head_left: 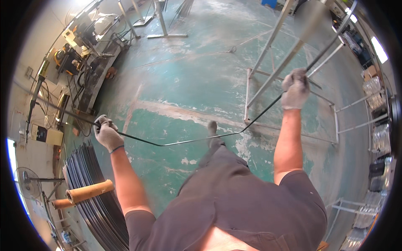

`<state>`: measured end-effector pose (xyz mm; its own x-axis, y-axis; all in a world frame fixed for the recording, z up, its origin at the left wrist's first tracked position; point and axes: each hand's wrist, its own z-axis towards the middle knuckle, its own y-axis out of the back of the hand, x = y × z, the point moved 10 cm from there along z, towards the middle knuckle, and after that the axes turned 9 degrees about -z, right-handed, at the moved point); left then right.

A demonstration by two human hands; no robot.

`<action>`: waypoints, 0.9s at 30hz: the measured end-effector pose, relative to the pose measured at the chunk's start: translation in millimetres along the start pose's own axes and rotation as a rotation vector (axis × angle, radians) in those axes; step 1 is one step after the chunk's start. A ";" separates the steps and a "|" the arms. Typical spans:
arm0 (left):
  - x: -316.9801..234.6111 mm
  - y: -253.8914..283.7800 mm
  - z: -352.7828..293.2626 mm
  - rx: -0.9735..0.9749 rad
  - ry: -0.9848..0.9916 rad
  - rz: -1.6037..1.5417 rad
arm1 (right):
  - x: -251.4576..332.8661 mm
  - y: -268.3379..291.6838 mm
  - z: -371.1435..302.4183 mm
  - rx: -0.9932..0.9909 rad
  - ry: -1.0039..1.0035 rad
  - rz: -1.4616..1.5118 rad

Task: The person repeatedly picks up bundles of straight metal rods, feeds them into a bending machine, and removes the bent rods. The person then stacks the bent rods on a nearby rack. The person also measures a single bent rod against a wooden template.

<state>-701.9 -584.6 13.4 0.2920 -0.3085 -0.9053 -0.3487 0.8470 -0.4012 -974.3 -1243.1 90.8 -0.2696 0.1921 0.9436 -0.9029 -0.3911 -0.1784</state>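
Observation:
A long, thin dark metal rod (197,141) with several bends spans the space in front of my body. My left hand (108,133), in a pale work glove, is closed around its left part. Toward the right, my right hand (295,89), gloved the same way, grips the rod higher up. Between the hands the rod dips to a low, nearly straight middle section. Its two ends run on past both hands, up to the left and up to the right. Near the right hand stands a metal frame (247,96); I cannot tell whether the rod touches it.
A bundle of dark rods (90,175) lies at the left beside cardboard tubes (90,191). Machines (69,58) line a bench at the far left, near a fan (28,183). Shelves with clear-wrapped goods (379,129) run along the right. Below me is a worn green floor (176,92).

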 end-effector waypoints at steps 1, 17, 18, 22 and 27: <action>9.9 10.2 19.6 -0.061 0.028 -0.002 | -18.0 -9.2 21.6 0.042 -0.012 0.067; 123.6 -203.1 268.0 0.064 -0.023 0.293 | -224.6 -416.7 226.9 0.273 -0.251 0.180; 144.9 -203.6 289.7 0.085 0.014 0.321 | -231.5 -440.6 244.4 0.300 -0.266 0.210; 261.7 -232.2 367.8 0.238 0.126 0.372 | -263.0 -526.3 325.8 0.347 -0.321 0.229; 405.0 -272.8 453.5 0.300 0.271 0.354 | -324.0 -629.8 446.4 0.340 -0.460 0.193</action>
<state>-84.6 -744.4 -180.4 -0.0513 -0.0485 -0.9975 -0.1029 0.9938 -0.0430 -168.8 -1460.9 21.9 -0.1768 -0.2903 0.9405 -0.6737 -0.6609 -0.3306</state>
